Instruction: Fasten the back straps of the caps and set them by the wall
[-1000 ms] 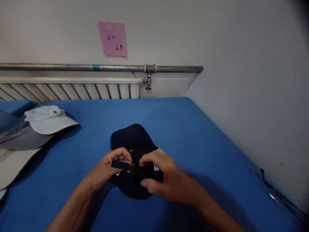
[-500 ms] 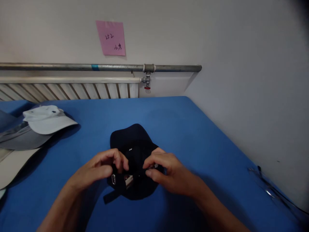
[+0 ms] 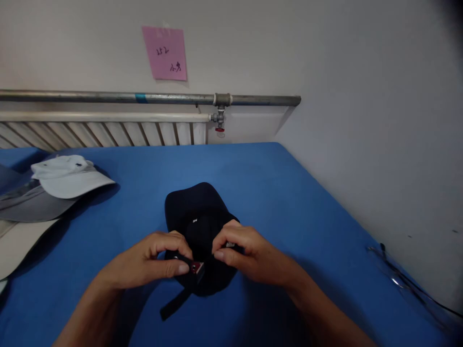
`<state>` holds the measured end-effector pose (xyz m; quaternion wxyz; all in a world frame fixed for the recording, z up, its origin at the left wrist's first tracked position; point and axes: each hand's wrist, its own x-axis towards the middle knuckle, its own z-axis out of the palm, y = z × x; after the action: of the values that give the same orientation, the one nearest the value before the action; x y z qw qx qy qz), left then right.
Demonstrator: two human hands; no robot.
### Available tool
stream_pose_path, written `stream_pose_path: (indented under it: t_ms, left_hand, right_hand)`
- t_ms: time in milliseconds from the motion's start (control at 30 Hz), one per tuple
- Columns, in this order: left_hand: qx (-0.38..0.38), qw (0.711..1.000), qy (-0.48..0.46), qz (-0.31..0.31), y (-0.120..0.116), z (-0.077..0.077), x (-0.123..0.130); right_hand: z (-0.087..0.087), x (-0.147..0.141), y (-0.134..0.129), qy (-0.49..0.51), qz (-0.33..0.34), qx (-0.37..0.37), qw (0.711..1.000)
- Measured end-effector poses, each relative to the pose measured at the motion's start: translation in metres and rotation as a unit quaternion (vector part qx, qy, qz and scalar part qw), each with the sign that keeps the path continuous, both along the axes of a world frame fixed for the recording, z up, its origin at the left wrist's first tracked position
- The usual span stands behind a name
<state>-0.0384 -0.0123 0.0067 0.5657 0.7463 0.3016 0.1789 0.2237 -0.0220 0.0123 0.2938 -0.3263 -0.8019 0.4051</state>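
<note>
A dark baseball cap (image 3: pixel 195 202) lies upturned on the blue-covered table, its brim pointing away from me and its inside showing. My left hand (image 3: pixel 155 258) pinches the cap's strap between thumb and fingers, beside a metal buckle (image 3: pixel 197 270) with a reddish patch. The loose strap end (image 3: pixel 174 304) hangs down toward me. My right hand (image 3: pixel 240 248) is closed on the cap's right rear edge, thumb against forefinger. A small pale label shows beside those fingers. Exactly what lies between the right fingertips is partly hidden.
Several caps are stacked at the left, a white cap (image 3: pixel 70 176) on top of a grey cap (image 3: pixel 39 205). Eyeglasses (image 3: pixel 398 279) lie by the right wall. A radiator (image 3: pixel 123 132), a metal pipe (image 3: pixel 173 99) and a pink note (image 3: pixel 165 53) are at the back.
My left thumb and fingers have closed on the strap by the buckle, and the buckle has tilted. The loose strap end has swung slightly right and down. My right hand stays nearly still.
</note>
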Motion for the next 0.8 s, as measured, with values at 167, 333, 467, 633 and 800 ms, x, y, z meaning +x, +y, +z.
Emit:
stream_pose_path:
  t_ms: [167,333,467,633,800]
  left_hand:
    - [-0.029,0.999,-0.005,0.017,0.0,-0.002,0.006]
    - [-0.068,0.997,0.005,0.039,-0.002,-0.004,0.006]
    - [-0.083,0.992,0.011,0.092,-0.002,-0.002,0.008]
    - [-0.096,0.991,0.014,0.089,-0.003,0.0,0.015]
    - [-0.108,0.99,-0.007,0.095,-0.005,-0.003,0.016]
  right_hand:
    - [-0.002,-0.001,0.0,-0.012,0.005,0.003,1.0]
    - [0.001,-0.002,0.0,0.004,0.021,0.056,0.998]
    - [0.006,-0.008,-0.005,0.001,0.035,0.132,0.991]
    - [0.003,-0.02,-0.012,-0.041,0.025,0.192,0.98]
    - [-0.002,-0.023,-0.014,-0.056,-0.008,0.244,0.968]
